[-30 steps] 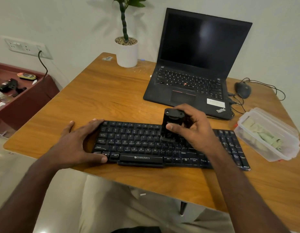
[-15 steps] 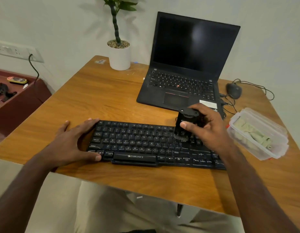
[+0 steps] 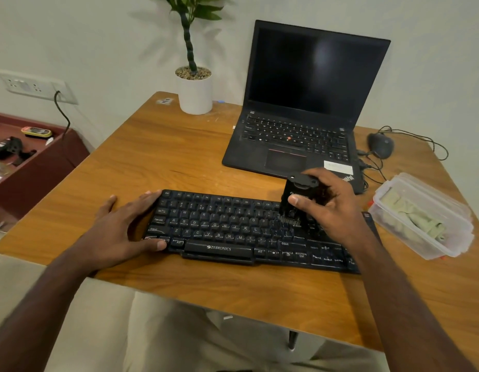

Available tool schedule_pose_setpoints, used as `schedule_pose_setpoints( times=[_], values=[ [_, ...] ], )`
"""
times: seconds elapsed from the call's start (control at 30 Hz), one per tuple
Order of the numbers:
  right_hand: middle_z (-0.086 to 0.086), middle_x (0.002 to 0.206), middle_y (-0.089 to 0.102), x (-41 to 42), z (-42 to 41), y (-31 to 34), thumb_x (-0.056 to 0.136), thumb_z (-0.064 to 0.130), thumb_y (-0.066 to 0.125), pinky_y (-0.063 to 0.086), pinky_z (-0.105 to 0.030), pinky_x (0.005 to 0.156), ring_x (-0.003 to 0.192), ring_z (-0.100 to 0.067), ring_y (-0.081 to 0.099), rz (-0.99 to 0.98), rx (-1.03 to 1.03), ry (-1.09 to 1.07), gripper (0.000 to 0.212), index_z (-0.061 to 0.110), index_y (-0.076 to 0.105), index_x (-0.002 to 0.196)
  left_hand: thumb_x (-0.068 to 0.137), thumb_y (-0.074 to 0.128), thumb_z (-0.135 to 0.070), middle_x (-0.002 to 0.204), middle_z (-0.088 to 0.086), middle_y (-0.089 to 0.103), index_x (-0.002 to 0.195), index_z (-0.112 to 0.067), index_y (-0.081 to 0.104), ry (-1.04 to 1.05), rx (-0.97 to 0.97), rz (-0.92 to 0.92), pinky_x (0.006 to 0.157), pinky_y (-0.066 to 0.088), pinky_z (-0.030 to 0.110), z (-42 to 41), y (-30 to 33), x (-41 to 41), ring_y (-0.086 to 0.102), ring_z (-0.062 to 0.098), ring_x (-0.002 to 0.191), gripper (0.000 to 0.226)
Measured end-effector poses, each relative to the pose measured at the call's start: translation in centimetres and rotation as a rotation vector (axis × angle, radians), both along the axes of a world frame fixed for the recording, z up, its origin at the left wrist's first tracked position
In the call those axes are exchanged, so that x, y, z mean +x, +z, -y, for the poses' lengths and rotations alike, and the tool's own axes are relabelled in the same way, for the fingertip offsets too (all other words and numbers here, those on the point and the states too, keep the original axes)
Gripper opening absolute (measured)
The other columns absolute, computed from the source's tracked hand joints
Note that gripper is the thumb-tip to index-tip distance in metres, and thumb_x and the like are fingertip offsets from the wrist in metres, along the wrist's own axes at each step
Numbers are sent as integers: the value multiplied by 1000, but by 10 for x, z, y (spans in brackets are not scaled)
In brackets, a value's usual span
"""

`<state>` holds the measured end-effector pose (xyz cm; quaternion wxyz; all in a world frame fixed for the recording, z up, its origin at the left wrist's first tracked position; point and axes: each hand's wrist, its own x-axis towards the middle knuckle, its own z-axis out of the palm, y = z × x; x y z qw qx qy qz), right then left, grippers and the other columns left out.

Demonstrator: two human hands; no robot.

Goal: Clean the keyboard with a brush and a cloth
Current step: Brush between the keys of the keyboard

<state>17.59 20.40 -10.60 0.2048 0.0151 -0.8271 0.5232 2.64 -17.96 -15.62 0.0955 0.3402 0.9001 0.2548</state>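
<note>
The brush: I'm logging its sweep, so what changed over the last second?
The right hand carried the brush rightward along the keyboard, from its middle keys toward the right end, bristles on the keys. The left hand stayed holding the keyboard's left end; the keyboard did not shift.

Head camera, looking down, close over table [image 3: 179, 157].

A black brush [image 3: 300, 200] is gripped over a black keyboard [image 3: 233, 226] lettered in white; a wood-grained orange-brown table [image 3: 158, 162] is seen beneath both.
</note>
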Motion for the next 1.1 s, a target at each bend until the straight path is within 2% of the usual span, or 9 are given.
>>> schedule_pose_setpoints(
  times=[0.13, 0.23, 0.37, 0.47, 0.57, 0.73, 0.87, 0.97, 1.1],
  values=[
    [9, 95, 68, 1, 1, -1, 79, 26, 77, 59, -39, 74, 87, -14, 67, 1, -23, -2, 33, 19, 65, 109, 66, 42, -95, 157, -18, 25, 156, -45, 14, 5, 33, 8, 123, -4, 48, -3, 1, 5, 21, 2, 147, 107],
    [8, 95, 69, 0, 2, 0, 80, 25, 77, 58, -29, 73, 88, -11, 68, -34, -29, -10, 33, 17, 65, 110, 66, 39, -96, 161, -23, 9, 157, -43, 12, -17, 31, -53, 122, -5, 55, -22, 9, 14, 5, -3, 150, 108],
    [12, 98, 66, -7, 18, 3, 83, 19, 78, 55, -21, 75, 93, -7, 67, -34, -56, 24, 31, 17, 64, 110, 58, 28, -105, 164, -15, -1, 159, -32, 8, -126, -127, -198, 119, -12, 59, -79, 28, 32, -10, 0, 149, 126],
    [14, 98, 68, -16, 37, 3, 83, 15, 81, 56, -26, 76, 94, -10, 66, -17, -30, 76, 32, 21, 65, 109, 54, 27, -105, 165, -13, -7, 159, -32, 1, -229, -234, -227, 118, -10, 63, -120, 33, 37, -12, 3, 150, 131],
    [14, 102, 69, -20, 41, -2, 83, 17, 82, 57, -32, 83, 100, -13, 66, 31, 31, 101, 34, 23, 67, 112, 52, 41, -104, 167, -10, -1, 159, -32, 1, -278, -299, -178, 118, -8, 63, -142, 32, 34, -5, 6, 152, 135],
    [10, 103, 69, -6, 15, 0, 83, 16, 80, 52, -17, 77, 98, -8, 65, 101, 50, 95, 33, 19, 67, 113, 47, 48, -102, 165, -13, 13, 157, -39, 6, -269, -350, -103, 120, -2, 62, -145, 31, 27, 11, 8, 151, 133],
    [10, 100, 69, 8, -13, 6, 82, 24, 81, 51, -16, 73, 95, -9, 66, 115, 107, 67, 34, 19, 68, 113, 50, 50, -100, 166, -12, 10, 157, -40, 3, -270, -368, -90, 120, -4, 60, -145, 33, 29, 10, 9, 151, 131],
    [13, 99, 68, 16, -29, 14, 82, 26, 81, 50, -16, 72, 92, -9, 65, 125, 159, 38, 31, 28, 67, 110, 50, 51, -99, 166, -12, 9, 157, -37, 3, -274, -386, -82, 120, -4, 61, -147, 39, 30, 8, 10, 151, 133],
    [8, 93, 68, 18, -27, 15, 81, 19, 81, 54, -23, 72, 88, -12, 66, 74, 24, 25, 28, 20, 68, 106, 50, 55, -97, 167, -10, 4, 158, -33, 0, -312, -405, -91, 119, -6, 62, -159, 45, 37, 3, 11, 152, 137]
  ],
)
